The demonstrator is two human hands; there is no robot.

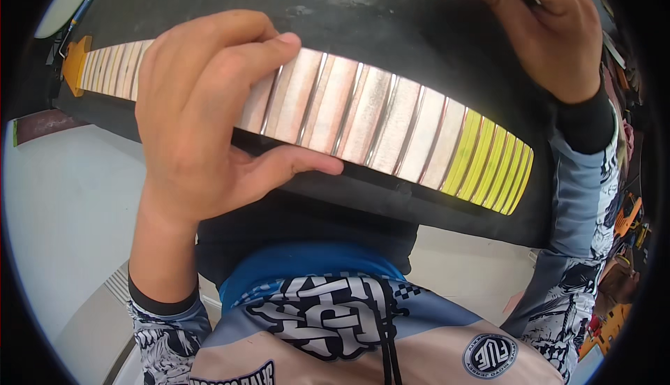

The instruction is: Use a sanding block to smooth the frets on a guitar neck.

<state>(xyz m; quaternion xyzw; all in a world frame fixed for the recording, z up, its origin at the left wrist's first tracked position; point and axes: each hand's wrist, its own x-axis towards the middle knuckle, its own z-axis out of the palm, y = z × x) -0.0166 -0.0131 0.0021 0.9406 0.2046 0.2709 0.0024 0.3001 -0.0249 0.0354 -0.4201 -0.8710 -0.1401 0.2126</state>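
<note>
Guitar neck [366,114] lies along the near edge of the black table [391,29], its wooden head [74,67] by the left edge, its yellow strips [488,161] toward the near right corner. The left hand [195,109] grips it, thumb and fingers on opposite sides. The right hand [548,29] stands apart; its grip cannot be told.

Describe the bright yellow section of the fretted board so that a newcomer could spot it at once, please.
Across the dark, flat work surface runs the long, pale, fretted board, held by the bare left hand. Follow it right to the bright yellow end section, set apart by colour from the whitish strips beside it.
</note>
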